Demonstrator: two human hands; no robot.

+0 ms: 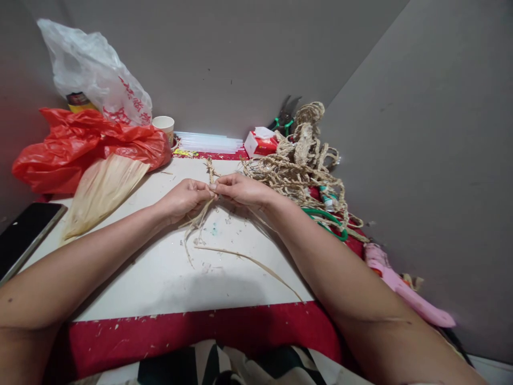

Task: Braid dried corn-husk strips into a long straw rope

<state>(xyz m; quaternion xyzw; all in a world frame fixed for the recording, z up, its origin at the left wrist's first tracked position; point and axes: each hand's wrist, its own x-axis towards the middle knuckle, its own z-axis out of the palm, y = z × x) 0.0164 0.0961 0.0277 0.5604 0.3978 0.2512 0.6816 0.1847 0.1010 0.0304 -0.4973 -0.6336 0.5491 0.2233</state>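
My left hand [185,198] and my right hand [239,189] meet over the middle of a white board [160,278]. Both pinch a thin braid of dried straw-coloured strips [210,170]. The braided part runs away from the fingers toward the wall. Loose strip ends [195,227] hang down below my left hand onto the board. One long loose strip [248,260] lies on the board toward my right forearm.
A heap of braided straw cord [300,160] lies at the right, over a green-handled tool [326,218]. Dried husks [100,190] spill from a red bag [80,144] at the left. A phone [24,235], paper cup [164,125], tissue pack [260,143] and pink glue gun [404,291] stand around.
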